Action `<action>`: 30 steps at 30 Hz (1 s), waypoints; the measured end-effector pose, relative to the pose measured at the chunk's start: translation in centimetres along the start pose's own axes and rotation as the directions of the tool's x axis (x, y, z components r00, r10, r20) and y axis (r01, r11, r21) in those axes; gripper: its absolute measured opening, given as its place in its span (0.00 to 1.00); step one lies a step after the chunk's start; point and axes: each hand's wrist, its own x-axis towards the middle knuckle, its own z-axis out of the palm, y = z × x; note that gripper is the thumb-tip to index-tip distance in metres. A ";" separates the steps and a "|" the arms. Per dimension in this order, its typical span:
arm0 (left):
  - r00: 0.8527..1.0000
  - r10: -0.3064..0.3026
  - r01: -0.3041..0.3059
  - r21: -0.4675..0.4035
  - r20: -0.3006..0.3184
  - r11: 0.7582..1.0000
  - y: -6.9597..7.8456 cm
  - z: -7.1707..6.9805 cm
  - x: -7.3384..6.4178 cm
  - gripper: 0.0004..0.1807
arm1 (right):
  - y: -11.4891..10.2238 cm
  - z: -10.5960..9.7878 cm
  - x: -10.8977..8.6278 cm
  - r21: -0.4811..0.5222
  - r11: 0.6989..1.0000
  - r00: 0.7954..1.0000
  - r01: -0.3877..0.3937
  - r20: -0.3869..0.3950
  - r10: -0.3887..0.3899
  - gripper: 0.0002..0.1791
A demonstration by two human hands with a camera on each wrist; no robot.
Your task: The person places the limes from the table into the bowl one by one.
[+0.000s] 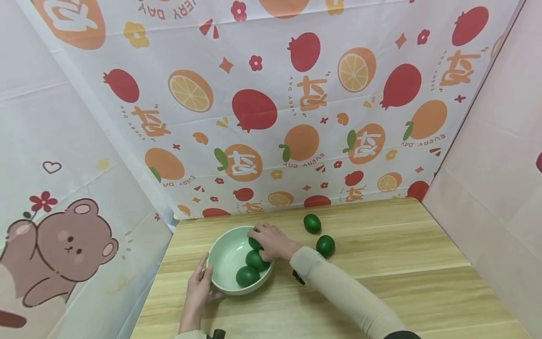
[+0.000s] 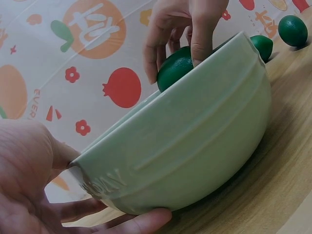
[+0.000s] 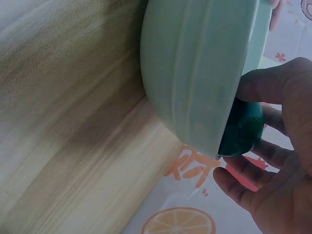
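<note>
A pale green bowl (image 1: 226, 263) stands on the wooden table, and dark green limes (image 1: 247, 276) lie in its right side. My left hand (image 1: 199, 285) holds the bowl at its left, with the thumb at the rim and fingers spread against the lower wall, as the left wrist view shows. Over the far right rim, my right hand (image 1: 273, 241) grips a lime (image 2: 175, 69) from above, partly inside the bowl. In the right wrist view the thumb and fingers surround that lime (image 3: 243, 127); the bowl wall hides its lower part.
Two more limes sit on the table right of the bowl, one lime (image 1: 312, 223) farther back and another lime (image 1: 325, 246) close to my right forearm. Behind the wooden table (image 1: 381, 263) hangs a fruit-printed cloth (image 1: 271, 155). Pale cloth walls flank both sides.
</note>
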 end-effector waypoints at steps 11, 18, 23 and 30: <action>1.000 0.010 -0.010 -0.026 0.006 1.000 -0.1 0.0 -0.2 0.32 | -0.2 0.6 -0.2 -0.058 0.998 1.000 -0.017 0.025 0.018 0.32; 1.000 0.012 -0.012 -0.028 0.003 1.000 -0.2 0.0 -0.3 0.32 | -0.5 0.6 -0.3 -0.097 0.995 0.999 -0.004 0.039 0.008 0.27; 1.000 0.015 -0.015 -0.019 0.000 1.000 -0.2 0.1 -0.3 0.32 | -0.6 0.4 -0.5 -0.108 0.994 0.999 -0.005 0.043 0.010 0.24; 1.000 0.021 -0.021 -0.006 -0.003 1.000 -0.3 0.1 -0.3 0.32 | -0.6 0.5 -0.5 -0.105 0.994 0.999 -0.010 0.038 0.014 0.25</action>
